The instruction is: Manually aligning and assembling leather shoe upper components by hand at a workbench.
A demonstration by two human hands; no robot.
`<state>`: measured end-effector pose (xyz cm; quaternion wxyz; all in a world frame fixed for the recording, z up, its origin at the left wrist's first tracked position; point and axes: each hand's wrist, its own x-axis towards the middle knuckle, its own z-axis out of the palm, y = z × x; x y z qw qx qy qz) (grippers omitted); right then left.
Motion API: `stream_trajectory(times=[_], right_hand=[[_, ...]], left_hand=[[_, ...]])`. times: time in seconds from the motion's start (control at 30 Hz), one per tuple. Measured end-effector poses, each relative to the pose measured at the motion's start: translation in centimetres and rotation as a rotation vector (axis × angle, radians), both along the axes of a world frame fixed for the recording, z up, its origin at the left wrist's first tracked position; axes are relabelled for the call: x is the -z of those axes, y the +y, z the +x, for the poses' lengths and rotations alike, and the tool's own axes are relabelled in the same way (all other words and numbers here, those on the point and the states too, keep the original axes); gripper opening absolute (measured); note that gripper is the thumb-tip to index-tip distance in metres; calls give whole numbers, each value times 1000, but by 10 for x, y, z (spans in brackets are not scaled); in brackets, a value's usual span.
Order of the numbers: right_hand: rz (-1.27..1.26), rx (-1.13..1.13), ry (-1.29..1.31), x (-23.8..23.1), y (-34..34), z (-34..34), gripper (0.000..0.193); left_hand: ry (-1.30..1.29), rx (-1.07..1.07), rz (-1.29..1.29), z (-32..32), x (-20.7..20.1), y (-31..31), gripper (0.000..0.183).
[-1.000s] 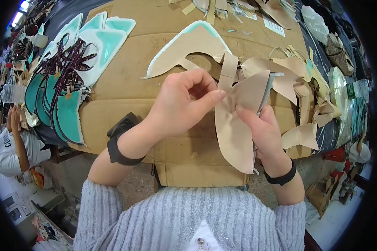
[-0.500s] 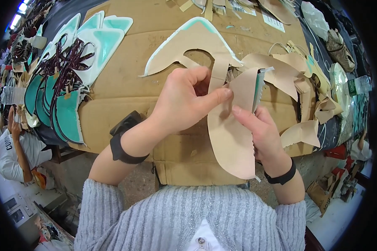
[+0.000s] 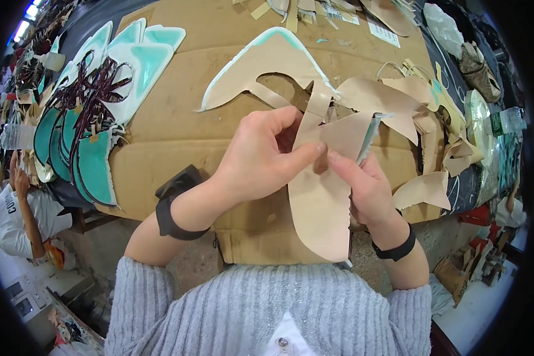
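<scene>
A beige leather shoe-upper piece (image 3: pixel 319 213) with a rounded lower end and a notched right edge hangs between my hands, above the table's front edge. My left hand (image 3: pixel 256 155) grips it from the left, thumb on the face and fingers curled behind, partly hidden. My right hand (image 3: pixel 366 188) pinches it at the right edge, its thumb close to the other thumb. Along the upper right edge a pale blue-green lining shows. A strap at its top reaches up to a curved beige piece with a white and green border (image 3: pixel 267 62), which lies flat on the cardboard.
To the left, white and green pieces (image 3: pixel 137 83) lie stacked beside dark red straps (image 3: pixel 95 89). Loose beige pieces (image 3: pixel 391 101) spread over the right side of the cardboard (image 3: pixel 166 154). A plastic bottle (image 3: pixel 507 121) lies at the far right. Another person (image 3: pixel 26 213) is at the left.
The held piece has shifted slightly left and down, and its upper edge tilts more toward me. Both hands keep hold of it in nearly the same places.
</scene>
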<state>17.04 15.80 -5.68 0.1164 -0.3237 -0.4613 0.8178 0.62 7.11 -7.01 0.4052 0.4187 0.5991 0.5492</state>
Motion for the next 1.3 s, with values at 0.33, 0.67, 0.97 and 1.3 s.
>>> stream_trajectory(times=[0.33, 0.67, 0.97, 1.3], right_hand=[[44, -249, 69, 1, 0, 3, 20], [15, -405, 52, -1, 4, 5, 25], [51, -455, 130, 4, 4, 7, 27], [117, -269, 3, 4, 11, 5, 31]], left_hand=[[373, 155, 255, -23, -37, 17, 17], [121, 301, 66, -28, -42, 25, 12], [23, 369, 111, -26, -36, 30, 12], [705, 370, 639, -26, -35, -17, 30]])
